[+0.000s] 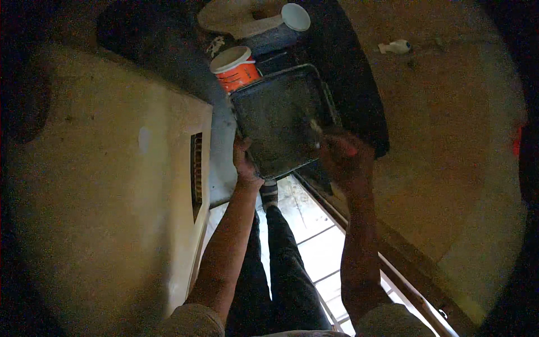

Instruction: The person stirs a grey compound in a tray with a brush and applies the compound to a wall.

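Observation:
I hold a dark rectangular metal tray (275,115) flat in front of me, over the floor. My left hand (245,163) grips its near left edge, thumb on the rim. My right hand (339,154) is closed at the tray's near right corner, with something small and pale, hard to make out, at its fingertips on the tray. An orange tub with a white rim (234,67) stands just beyond the tray's far left corner.
A large pale cabinet or appliance (112,180) with a vent slot fills the left. A white round lid and a pale basin (252,17) lie at the top. A dark mat (359,101) is under the tray's right. My legs stand on tiled floor (314,236).

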A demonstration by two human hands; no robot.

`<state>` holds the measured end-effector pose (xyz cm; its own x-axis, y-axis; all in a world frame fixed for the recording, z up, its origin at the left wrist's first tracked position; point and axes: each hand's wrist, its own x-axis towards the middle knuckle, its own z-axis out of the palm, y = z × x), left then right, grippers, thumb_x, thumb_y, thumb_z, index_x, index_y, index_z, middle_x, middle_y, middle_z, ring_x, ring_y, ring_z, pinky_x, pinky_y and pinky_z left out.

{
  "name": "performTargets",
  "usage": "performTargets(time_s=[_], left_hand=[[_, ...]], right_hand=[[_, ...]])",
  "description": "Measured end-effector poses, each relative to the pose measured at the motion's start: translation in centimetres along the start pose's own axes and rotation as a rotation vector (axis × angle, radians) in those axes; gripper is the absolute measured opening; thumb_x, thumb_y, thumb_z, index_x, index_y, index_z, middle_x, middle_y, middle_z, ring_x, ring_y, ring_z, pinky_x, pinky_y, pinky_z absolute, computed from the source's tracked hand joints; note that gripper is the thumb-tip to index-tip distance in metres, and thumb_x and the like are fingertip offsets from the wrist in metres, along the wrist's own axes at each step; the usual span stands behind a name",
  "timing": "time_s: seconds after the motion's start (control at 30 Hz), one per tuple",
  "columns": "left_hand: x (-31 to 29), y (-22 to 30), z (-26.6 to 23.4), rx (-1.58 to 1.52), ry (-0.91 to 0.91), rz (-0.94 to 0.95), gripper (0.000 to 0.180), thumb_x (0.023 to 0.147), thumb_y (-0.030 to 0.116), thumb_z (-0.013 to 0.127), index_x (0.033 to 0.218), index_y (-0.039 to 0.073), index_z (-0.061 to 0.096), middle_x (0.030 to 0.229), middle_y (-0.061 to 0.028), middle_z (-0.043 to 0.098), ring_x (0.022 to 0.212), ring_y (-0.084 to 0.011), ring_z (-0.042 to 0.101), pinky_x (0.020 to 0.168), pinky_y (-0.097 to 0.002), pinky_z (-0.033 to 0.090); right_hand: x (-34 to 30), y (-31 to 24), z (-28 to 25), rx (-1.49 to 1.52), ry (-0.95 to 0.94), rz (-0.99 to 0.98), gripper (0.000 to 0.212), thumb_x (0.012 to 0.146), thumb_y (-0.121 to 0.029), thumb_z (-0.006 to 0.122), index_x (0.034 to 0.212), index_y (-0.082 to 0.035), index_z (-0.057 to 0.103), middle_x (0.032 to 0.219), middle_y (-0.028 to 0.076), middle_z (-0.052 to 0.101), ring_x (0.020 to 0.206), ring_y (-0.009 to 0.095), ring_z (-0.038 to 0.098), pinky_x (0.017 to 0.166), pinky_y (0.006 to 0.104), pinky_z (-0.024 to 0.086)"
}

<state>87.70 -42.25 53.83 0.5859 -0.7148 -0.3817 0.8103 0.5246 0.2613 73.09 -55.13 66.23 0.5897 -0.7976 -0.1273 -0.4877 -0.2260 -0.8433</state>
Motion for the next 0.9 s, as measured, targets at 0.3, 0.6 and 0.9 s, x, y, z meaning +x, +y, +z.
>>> performTargets(time_s=[0.3,0.6,0.9], left_hand=[[-1.4,-0.7,0.1,0.05,0.072,0.058,0.045,0.092,0.03,0.061,0.127,0.003,0.06,0.113,-0.013,0.069,0.102,-0.032,0.068,0.089,-0.047,0.058],[-0.7,-1.8,-0.1,0.137,0.1,0.09,0.047,0.09,0.03,0.063,0.128,0.003,0.061,0.119,-0.0132,0.067,0.108,-0.0312,0.066,0.093,-0.0474,0.056],[-0.1,-1.1,-1.1,0.086,0.049,0.005,0.065,0.085,0.023,0.065,0.144,0.002,0.047,0.133,-0.0153,0.06,0.119,-0.0309,0.061,0.099,-0.0454,0.053]], right_hand=[[3.1,-1.5,0.9,-0.351,0.047,-0.474,0.029,0.08,-0.002,0.08,0.109,-0.005,0.073,0.106,0.011,0.075,0.094,0.023,0.073,0.082,0.0348,0.059],[2.7,0.7,3.2,-0.204,0.105,-0.275,0.029,0.082,-0.006,0.08,0.11,-0.005,0.073,0.104,0.011,0.074,0.091,0.023,0.073,0.08,0.0329,0.059],[0.8,1.5,3.6,-0.329,0.091,-0.546,0.022,0.082,-0.016,0.082,0.102,-0.009,0.076,0.085,0.01,0.075,0.076,0.022,0.074,0.067,0.0327,0.059]])
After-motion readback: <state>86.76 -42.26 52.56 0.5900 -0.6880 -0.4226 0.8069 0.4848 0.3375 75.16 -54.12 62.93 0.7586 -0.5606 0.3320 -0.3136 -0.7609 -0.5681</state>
